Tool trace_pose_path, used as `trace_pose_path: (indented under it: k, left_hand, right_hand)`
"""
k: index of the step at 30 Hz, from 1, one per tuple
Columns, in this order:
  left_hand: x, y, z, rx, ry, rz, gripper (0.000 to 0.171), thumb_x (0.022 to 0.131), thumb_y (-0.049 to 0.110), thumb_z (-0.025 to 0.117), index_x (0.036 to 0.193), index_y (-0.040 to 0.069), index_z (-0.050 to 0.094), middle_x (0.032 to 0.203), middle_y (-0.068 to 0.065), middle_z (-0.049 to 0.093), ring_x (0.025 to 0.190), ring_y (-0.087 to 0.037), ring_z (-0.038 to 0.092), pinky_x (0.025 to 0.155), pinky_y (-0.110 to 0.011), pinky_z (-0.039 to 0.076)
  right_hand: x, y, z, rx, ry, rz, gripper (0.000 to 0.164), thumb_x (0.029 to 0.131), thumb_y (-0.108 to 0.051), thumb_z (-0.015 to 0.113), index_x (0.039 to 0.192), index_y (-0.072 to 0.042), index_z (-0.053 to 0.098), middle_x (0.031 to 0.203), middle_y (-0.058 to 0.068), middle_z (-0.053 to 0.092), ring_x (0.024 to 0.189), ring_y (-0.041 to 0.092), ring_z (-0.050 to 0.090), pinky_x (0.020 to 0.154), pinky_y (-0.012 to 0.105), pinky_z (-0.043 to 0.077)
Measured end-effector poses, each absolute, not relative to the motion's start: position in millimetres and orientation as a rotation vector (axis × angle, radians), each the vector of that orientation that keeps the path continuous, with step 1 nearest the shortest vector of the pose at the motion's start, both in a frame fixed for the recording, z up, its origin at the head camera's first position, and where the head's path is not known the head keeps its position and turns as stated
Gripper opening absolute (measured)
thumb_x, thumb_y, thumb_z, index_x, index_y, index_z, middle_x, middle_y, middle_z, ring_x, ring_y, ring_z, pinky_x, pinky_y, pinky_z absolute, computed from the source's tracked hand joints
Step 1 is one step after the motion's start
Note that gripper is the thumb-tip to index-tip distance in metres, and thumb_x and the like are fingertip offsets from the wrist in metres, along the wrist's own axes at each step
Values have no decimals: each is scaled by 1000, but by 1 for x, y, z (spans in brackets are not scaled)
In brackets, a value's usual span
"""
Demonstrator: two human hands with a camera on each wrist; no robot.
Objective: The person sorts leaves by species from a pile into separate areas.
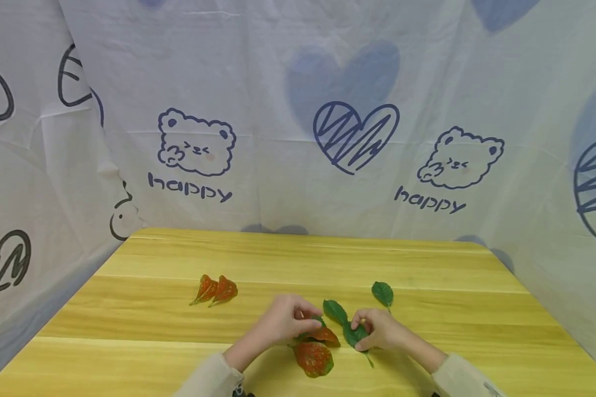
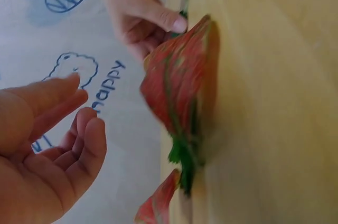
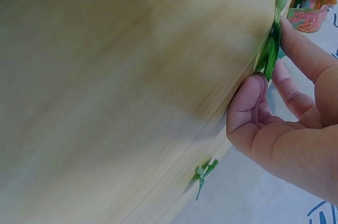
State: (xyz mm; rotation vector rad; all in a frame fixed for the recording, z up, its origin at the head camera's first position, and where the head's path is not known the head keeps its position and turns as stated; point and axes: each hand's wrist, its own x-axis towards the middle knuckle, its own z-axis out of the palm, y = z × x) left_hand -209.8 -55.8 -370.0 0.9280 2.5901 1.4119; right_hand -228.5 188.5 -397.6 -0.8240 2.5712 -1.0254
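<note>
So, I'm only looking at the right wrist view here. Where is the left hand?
Observer: In the head view, the left hand is at the near red leaves, just left of the right hand.
Operator: Are all the red leaves gathered there?
Observer: No, the head view shows another pair of red leaves side by side on the left part of the table, away from both hands.

Left-wrist view: red leaf (image 2: 158,205) cut off, seemingly slightly blurred.
</note>
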Motion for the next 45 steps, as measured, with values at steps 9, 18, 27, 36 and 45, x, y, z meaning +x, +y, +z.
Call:
trace_pose_path:
  k: [9, 18, 27, 36, 45]
  left_hand:
    - [-203, -48, -375, 892, 2424, 1299, 36, 71, 6, 74, 105, -2, 66, 55, 5, 50, 47, -4, 37, 44, -16, 32]
    - [-205, -47, -380, 766, 2460, 1229, 34, 68, 2, 75, 102, 1, 68, 42, 4, 39, 37, -3, 25, 38, -15, 23]
    - [-209, -46, -384, 730, 2527, 1121, 32, 67, 3, 77, 98, 2, 69, 44, 5, 44, 39, -3, 30, 38, -15, 25]
    - [-212, -45, -386, 695, 2581, 993, 29, 65, 7, 78, 94, 7, 72, 55, 5, 53, 46, -4, 31, 43, -16, 28]
    - [-211, -44, -387, 647, 2574, 995, 30, 63, 6, 79, 92, 9, 72, 69, -3, 64, 39, -3, 28, 38, -15, 31]
  right_hand:
    - [-228, 188, -396, -812, 2570, -1022, 26, 68, -1, 75, 86, -5, 56, 63, -2, 42, 57, 10, 36, 53, 21, 32]
    - [-228, 188, -396, -802, 2564, -1030, 26, 68, -2, 75, 87, -5, 56, 63, -2, 42, 58, 11, 36, 53, 22, 32]
    - [-228, 189, -396, -799, 2565, -1044, 26, 68, -1, 75, 86, -4, 56, 64, -1, 43, 58, 11, 37, 52, 22, 32]
    - [-229, 189, -396, -743, 2571, -1067, 24, 68, 2, 74, 87, -3, 59, 64, -1, 43, 59, 11, 37, 51, 21, 33]
    - [-227, 194, -393, -650, 2604, -1190, 13, 71, 5, 69, 82, 2, 64, 65, 0, 46, 57, 12, 40, 49, 21, 39]
